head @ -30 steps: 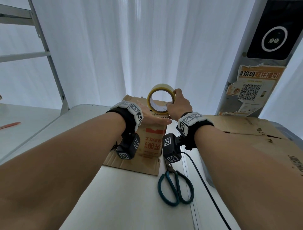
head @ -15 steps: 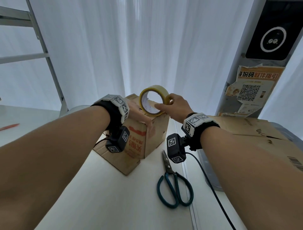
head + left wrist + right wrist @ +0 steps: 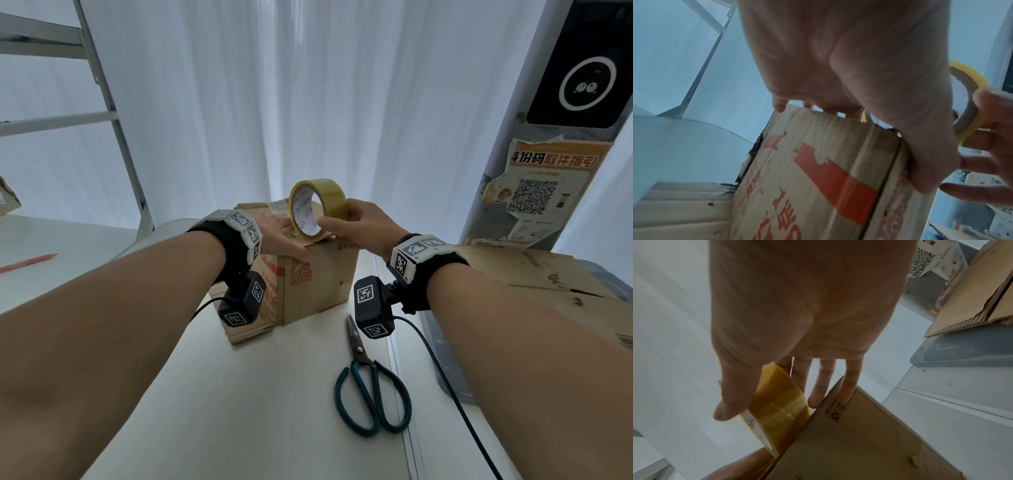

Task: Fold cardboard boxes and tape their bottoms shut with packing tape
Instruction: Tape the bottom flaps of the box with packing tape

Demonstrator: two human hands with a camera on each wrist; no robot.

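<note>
A cardboard box (image 3: 318, 274) stands on the white surface (image 3: 274, 394), and the left hand (image 3: 281, 236) lies flat on its top with fingers straight. The right hand (image 3: 363, 226) pinches an upright yellow tape roll (image 3: 317, 209) that touches the box's top edge; scissors (image 3: 371, 394) lie nearby.

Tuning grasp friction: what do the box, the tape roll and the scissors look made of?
box: brown corrugated cardboard, matte, worn red print. tape roll: glossy yellowish translucent film, likely plastic, on a printed white core. scissors: bare grey metal blades; teal handles, probably coated.
</note>
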